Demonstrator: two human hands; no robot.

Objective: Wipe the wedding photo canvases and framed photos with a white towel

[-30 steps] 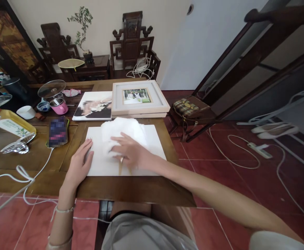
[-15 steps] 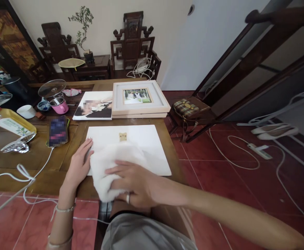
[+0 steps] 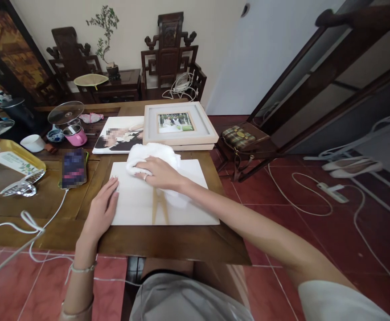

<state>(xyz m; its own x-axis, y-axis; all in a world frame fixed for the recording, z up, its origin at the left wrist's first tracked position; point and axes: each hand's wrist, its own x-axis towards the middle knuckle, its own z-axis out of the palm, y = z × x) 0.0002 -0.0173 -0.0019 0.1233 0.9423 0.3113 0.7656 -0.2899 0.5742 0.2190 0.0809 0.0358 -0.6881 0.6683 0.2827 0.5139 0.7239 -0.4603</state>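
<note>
On smooth white board (image 3: 131,207) | right grip (image 3: 159,173) clasping fluffy cloth (image 3: 156,153) | left grip (image 3: 101,208) uncurled

a wooden table (image 3: 195,245) bears a white panel (image 3: 133,203), phone (image 3: 73,168) and bottle (image 3: 17,159).

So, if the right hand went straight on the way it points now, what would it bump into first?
Apart from the white cloth it holds, the right hand would probably meet the photo print beyond the white board. The cloth hides part of the way, so the gap is unclear.
</note>
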